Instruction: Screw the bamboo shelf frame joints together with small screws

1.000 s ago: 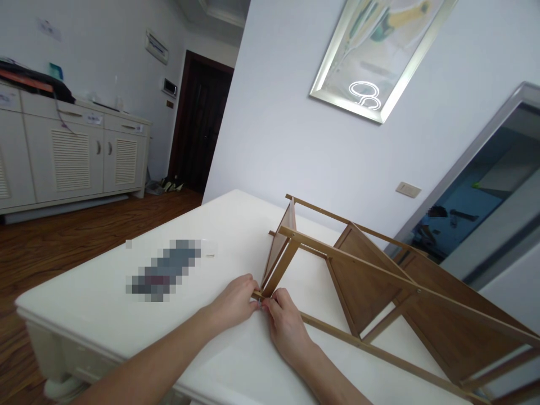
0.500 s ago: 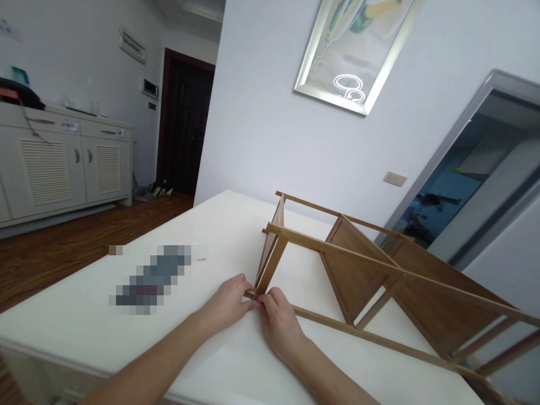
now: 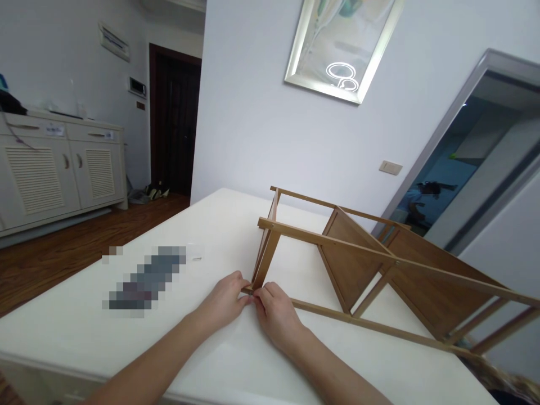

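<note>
A wooden shelf frame [image 3: 291, 229] lies on its side across the white table [image 3: 202, 360]. My left hand [image 3: 228, 295] is closed around the near end of its lowest rail, at the corner by the end shelf. Against that same rail end, my right hand [image 3: 274, 309] pinches something tiny with a metallic glint, apparently a screw, mostly covered by the fingertips. Thumbs of both hands almost meet there. On the table to the left, another small screw [image 3: 197, 259] lies loose.
A blurred-out dark object [image 3: 147, 281] rests on the table left of my hands. The shelf frame's far end reaches past the table's right edge. A white wall with a framed picture [image 3: 341, 50] stands behind, and a white cabinet [image 3: 63, 169] at the far left.
The camera view has shifted slightly, so the scene sits a little differently. My fingers stay at the rail corner, with the right fingertips now closer against the rail.
</note>
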Motion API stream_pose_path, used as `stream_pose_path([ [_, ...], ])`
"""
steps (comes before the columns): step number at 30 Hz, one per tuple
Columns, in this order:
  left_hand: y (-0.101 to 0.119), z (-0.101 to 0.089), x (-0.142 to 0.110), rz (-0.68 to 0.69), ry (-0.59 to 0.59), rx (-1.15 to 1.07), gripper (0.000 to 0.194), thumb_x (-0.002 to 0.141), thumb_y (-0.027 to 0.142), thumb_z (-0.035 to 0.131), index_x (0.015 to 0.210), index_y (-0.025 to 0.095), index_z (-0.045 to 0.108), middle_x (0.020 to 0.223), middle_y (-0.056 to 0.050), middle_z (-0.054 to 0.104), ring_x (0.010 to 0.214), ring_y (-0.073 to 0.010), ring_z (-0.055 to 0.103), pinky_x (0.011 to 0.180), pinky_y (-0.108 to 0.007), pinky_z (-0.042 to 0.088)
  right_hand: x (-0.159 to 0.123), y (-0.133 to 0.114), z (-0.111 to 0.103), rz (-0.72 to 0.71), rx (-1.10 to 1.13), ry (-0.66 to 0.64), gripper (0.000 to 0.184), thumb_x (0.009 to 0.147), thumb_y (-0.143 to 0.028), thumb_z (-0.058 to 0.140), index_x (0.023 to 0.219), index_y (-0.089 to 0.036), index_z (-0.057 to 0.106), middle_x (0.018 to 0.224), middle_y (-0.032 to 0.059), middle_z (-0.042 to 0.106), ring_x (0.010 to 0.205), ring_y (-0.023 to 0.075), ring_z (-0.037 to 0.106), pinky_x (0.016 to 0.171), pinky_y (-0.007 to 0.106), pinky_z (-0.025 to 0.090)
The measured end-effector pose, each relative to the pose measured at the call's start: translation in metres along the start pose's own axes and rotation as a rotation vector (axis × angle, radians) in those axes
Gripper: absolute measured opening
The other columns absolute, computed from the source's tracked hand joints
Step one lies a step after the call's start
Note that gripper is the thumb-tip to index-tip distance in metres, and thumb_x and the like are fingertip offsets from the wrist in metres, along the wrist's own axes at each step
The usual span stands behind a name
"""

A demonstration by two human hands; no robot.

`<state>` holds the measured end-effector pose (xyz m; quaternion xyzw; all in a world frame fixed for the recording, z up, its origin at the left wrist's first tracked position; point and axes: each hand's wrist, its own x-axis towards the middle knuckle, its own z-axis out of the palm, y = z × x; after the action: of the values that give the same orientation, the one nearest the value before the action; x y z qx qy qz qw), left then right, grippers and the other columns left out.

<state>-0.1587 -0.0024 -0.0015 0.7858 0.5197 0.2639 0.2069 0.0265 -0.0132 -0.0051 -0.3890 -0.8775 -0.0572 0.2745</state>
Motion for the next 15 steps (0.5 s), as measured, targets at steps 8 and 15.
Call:
stream_pose_path([
  [8, 0.0091, 0.0, -0.0057, 0.034, 0.005, 0.137, 0.023, 0.089, 0.021, 0.051, 0.103, 0.018, 0.068, 0.096, -0.007, 0.062, 0.096, -0.0226, 0.063, 0.089, -0.032, 0.045, -0.0013, 0.0016, -0.0015, -0.125, -0.191, -0.022, 0.015, 0.097, -0.011, 0.049, 0.087, -0.018, 0.057, 0.081, 0.0039, 0.059, 0.075, 0.0172, 0.051, 0.065, 0.029, 0.039],
  [15, 0.0104, 0.0008, -0.0043, 0.041, -0.011, 0.182, 0.023, 0.089, 0.019, 0.049, 0.101, 0.018, 0.067, 0.097, -0.008, 0.062, 0.1, -0.023, 0.062, 0.091, -0.033, 0.044, -0.0001, 0.001, -0.0049, -0.162, -0.227, -0.034, 0.015, 0.098, -0.013, 0.048, 0.086, -0.018, 0.056, 0.08, 0.0036, 0.059, 0.074, 0.0175, 0.05, 0.066, 0.03, 0.039],
])
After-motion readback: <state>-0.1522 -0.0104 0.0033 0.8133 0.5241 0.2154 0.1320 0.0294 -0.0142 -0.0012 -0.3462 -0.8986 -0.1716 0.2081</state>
